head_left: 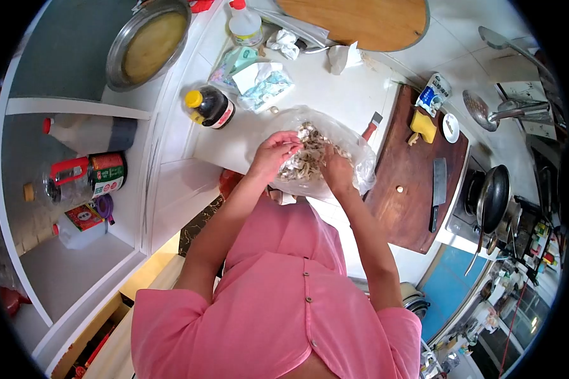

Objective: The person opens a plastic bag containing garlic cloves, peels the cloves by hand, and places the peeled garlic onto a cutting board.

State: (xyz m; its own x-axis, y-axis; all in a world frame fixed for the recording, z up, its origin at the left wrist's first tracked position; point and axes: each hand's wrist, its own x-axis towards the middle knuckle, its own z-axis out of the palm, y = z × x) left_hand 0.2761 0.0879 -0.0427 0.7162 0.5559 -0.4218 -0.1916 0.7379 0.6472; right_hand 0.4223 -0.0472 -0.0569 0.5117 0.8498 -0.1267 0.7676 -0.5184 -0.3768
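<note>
A clear plastic bag (pixel 363 165) lies spread on the white counter, filled with small brown and whitish pieces (pixel 306 165). My left hand (pixel 276 153) is over the bag's left side, its fingers bent together around something too small to make out. On the right side of the heap, my right hand (pixel 336 169) points down into the pieces, and its fingertips are partly hidden among them.
Right of the bag, a dark wooden board (pixel 398 211) carries a cleaver (pixel 439 183), a yellow cloth (pixel 423 126) and a white lid (pixel 450 127). A yellow-capped bottle (pixel 215 108) and tissue packs (pixel 259 82) are at the left. A red-handled tool (pixel 370 128) lies beside the bag.
</note>
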